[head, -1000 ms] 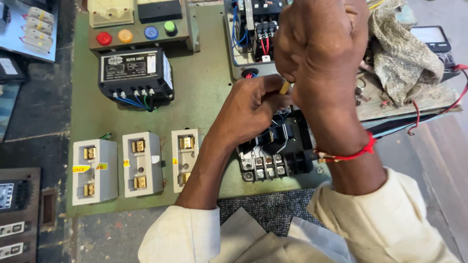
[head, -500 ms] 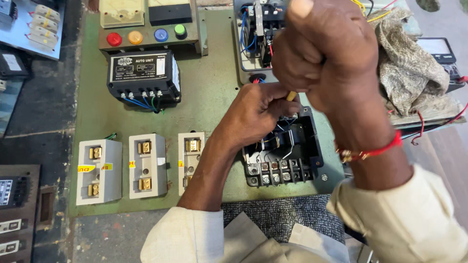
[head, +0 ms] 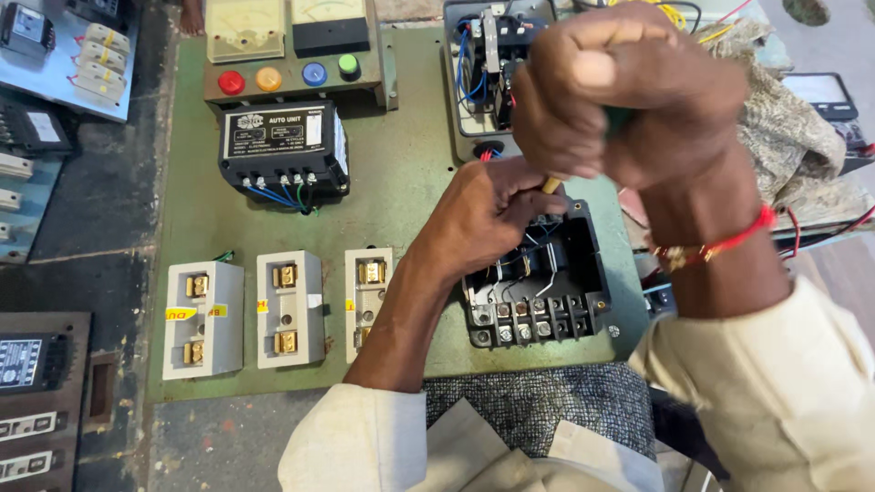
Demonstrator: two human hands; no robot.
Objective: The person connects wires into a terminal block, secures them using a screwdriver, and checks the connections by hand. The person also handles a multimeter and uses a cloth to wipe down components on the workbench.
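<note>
green panel board lies flat on a dark bench, filling mid-frame. nearest, along the bottom edge, cream sleeves and a patch of grey speckled cloth. lower left of the board: three white fuse blocks in a row with brass clips. centre-right: open black switch housing, lid off, white wires inside, screw terminals along its near edge. left hand rests on the housing's upper left corner, fingers curled shut around the lower shaft of a screwdriver, whose yellowish shank shows between the two hands. right hand above it, closer to the camera, fisted tight around the tool's handle; red thread band on the wrist. further up, left of centre: black relay unit with blue and green leads. upper left of the board: grey box with red, orange, blue and green push buttons. upper right: crumpled rag.
</note>
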